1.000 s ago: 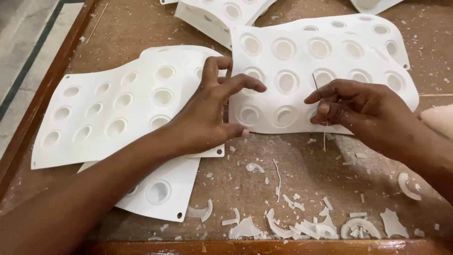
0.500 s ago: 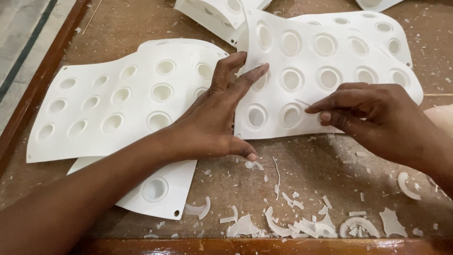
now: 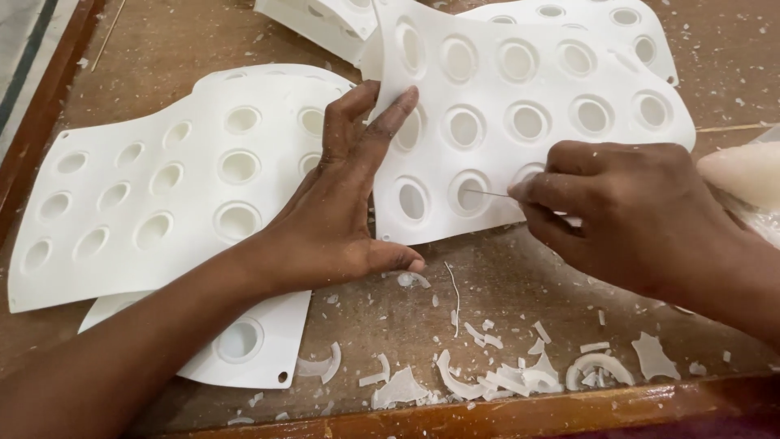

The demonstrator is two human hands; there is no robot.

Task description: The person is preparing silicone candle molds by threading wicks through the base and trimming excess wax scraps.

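A white flexible mould sheet (image 3: 528, 122) with rows of round cavities lies tilted on the wooden table, its left edge lifted. My left hand (image 3: 345, 203) is spread flat, fingers pressing that sheet's left edge, thumb resting on the table. My right hand (image 3: 626, 211) pinches a thin needle-like wire (image 3: 487, 193) whose tip points into a cavity in the sheet's bottom row. A second white mould sheet (image 3: 154, 187) lies flat to the left, partly under my left forearm.
More white moulds sit at the back (image 3: 317, 20) and under the left sheet (image 3: 244, 358). Thin white shavings and ring-shaped scraps (image 3: 487, 378) litter the table near its raised wooden front rim (image 3: 504, 415). A pale lump (image 3: 743, 175) lies at the right edge.
The right mould sheet has been raised and tilted toward me. My left hand slid to its left edge and flattened; my right hand moved the wire's tip to a bottom-row cavity.
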